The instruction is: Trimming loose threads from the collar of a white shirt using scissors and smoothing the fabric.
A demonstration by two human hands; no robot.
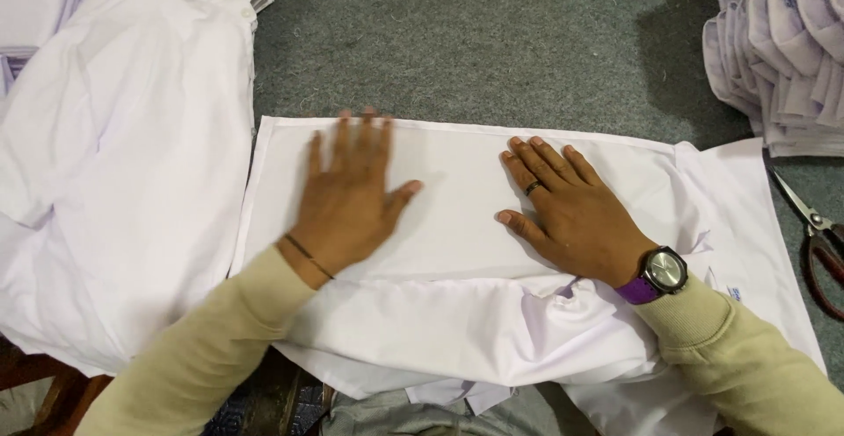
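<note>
A white shirt lies partly folded on a grey felt-covered table. My left hand presses flat on the left part of the folded panel, fingers spread and slightly blurred. My right hand lies flat on the right part, fingers apart, a dark ring on one finger. A watch with a purple strap sits on my right wrist. Both sleeves are beige. Neither hand grips anything.
A loose heap of white garments covers the table's left side. A stack of folded white pieces stands at the far right. Scissors with dark red handles lie at the right edge. A wooden edge runs along the back.
</note>
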